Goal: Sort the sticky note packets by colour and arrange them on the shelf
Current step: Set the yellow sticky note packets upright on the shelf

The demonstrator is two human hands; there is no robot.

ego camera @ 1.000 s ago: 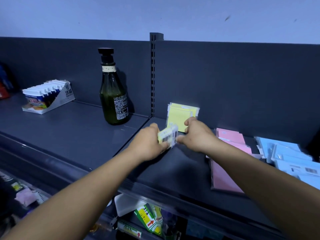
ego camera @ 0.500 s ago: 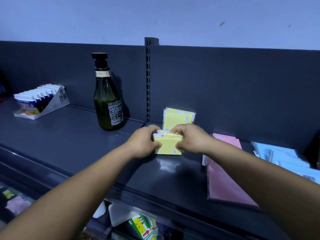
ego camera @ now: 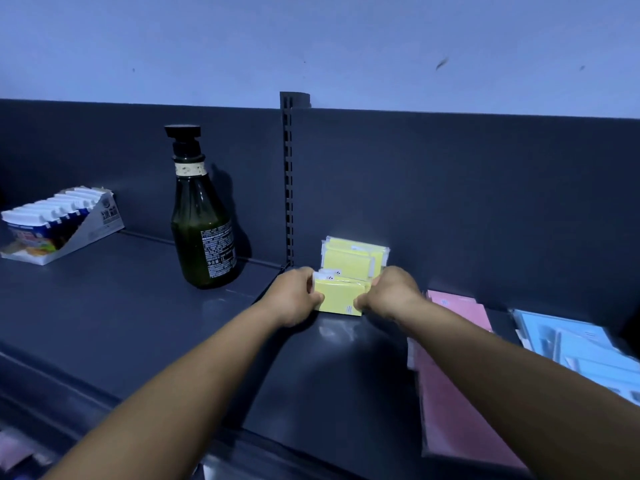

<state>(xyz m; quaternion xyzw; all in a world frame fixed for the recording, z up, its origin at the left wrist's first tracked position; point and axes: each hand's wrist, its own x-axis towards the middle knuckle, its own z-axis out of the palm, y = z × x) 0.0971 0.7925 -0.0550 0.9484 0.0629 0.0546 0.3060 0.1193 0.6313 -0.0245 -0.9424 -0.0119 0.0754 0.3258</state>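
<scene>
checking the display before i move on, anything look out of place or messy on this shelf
Yes. A dark green pump bottle stands left of the upright post, unrelated to the notes. The blue packets at far right lie fanned and overlapping, not squared. Both hands, left hand and right hand, hold yellow packets before the yellow stack.

There is a single view, a wide-angle camera worn on the person's head. It looks forward and slightly down onto the dark grey metal shelf (ego camera: 104, 323), facing its upright back panel (ego camera: 485, 202) and the pale wall (ego camera: 311, 39) above. The camera sits close: both bare forearms reach in from the bottom edge, and the shelf's front edge crosses the lower left corner. The slotted grey upright post (ego camera: 288, 174) stands near the middle; straight lines bend toward the frame's edges.
</scene>
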